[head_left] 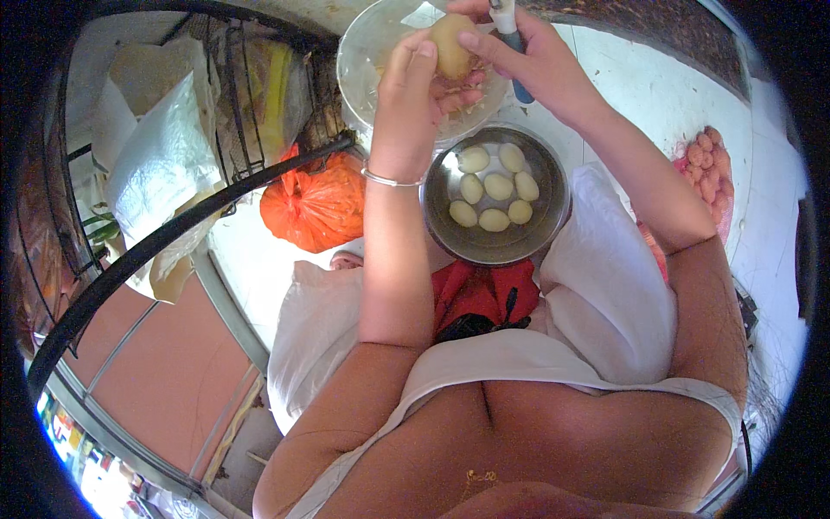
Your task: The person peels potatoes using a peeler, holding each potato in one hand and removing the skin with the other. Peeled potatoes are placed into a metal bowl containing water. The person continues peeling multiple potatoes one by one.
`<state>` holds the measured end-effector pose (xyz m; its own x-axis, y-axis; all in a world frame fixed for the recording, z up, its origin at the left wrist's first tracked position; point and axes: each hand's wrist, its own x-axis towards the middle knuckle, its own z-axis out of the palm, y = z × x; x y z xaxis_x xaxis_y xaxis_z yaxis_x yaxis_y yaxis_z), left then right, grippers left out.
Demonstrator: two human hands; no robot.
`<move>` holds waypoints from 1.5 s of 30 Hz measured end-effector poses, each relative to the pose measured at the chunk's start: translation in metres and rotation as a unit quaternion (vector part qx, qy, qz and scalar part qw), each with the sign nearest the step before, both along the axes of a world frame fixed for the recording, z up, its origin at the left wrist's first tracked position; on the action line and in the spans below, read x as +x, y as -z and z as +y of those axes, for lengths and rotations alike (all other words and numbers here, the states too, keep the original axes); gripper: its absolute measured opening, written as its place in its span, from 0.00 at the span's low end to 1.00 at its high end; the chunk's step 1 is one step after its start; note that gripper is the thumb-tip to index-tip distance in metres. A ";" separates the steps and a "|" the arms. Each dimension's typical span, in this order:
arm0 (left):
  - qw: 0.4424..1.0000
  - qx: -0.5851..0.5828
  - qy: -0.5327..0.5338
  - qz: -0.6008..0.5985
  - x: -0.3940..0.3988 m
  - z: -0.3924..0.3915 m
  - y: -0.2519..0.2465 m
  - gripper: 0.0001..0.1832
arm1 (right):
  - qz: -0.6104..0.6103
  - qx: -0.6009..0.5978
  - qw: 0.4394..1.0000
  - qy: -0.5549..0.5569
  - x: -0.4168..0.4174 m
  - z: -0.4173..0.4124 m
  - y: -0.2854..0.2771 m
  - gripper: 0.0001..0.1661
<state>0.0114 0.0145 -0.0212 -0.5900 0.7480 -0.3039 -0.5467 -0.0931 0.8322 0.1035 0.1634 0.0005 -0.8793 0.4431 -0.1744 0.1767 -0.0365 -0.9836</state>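
My left hand point(415, 91), a bangle on its wrist, holds a potato point(452, 47) over a translucent bowl point(353, 71) with scraps in it. My right hand point(532, 52) touches the potato with its fingertips and also holds a peeler point(514, 52) with a blue and white handle; the peeler's head is cut off by the picture's top edge. Below the bowl a round metal basin point(499, 252) holds several peeled potatoes point(498, 186), spaced apart.
An orange plastic bag point(314, 207), tied at the top, lies left of the basin. A black wire rack point(194, 211) with bagged goods point(162, 156) stands farther left. On the right, a red net bag point(710, 168) holds several unpeeled, potato-like items. White cloth covers my knees beside the basin.
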 end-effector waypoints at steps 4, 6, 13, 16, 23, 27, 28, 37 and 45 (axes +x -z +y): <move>0.991 0.066 0.031 -0.115 -0.011 -0.010 0.013 0.23 | 0.099 0.132 0.986 -0.004 0.000 0.010 0.017 0.24; 0.980 0.090 0.041 -0.172 -0.017 -0.014 0.015 0.23 | 0.112 0.216 0.970 -0.004 0.004 0.012 0.017 0.23; 0.981 0.104 -0.012 -0.161 -0.011 -0.009 0.003 0.23 | 0.119 0.349 0.928 -0.050 0.027 0.002 0.026 0.25; 0.971 0.131 -0.027 -0.198 -0.008 -0.009 0.005 0.22 | 0.123 0.353 0.927 -0.043 0.028 0.001 0.026 0.26; 0.959 0.179 -0.054 -0.214 -0.008 -0.006 0.020 0.18 | 0.103 0.326 0.938 -0.052 0.023 0.002 0.009 0.26; 0.952 0.181 -0.073 -0.235 -0.007 -0.006 0.022 0.16 | 0.139 0.311 0.940 -0.024 0.017 -0.005 -0.002 0.26; 0.951 0.181 -0.078 -0.238 -0.007 -0.006 0.024 0.16 | 0.144 0.313 0.939 -0.020 0.016 -0.006 -0.002 0.27; 0.944 0.157 -0.169 -0.235 0.020 0.006 -0.001 0.15 | 0.142 0.333 0.932 -0.013 0.012 -0.004 0.004 0.27; 0.924 0.164 -0.178 -0.296 0.014 0.006 -0.003 0.19 | 0.115 0.333 0.936 0.003 0.014 0.000 0.009 0.25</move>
<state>0.0256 0.0204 -0.0179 -0.6192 0.6472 -0.4447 -0.7833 -0.5487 0.2921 0.1171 0.1638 -0.0086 -0.8571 0.3908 0.3356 -0.0404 0.5985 -0.8001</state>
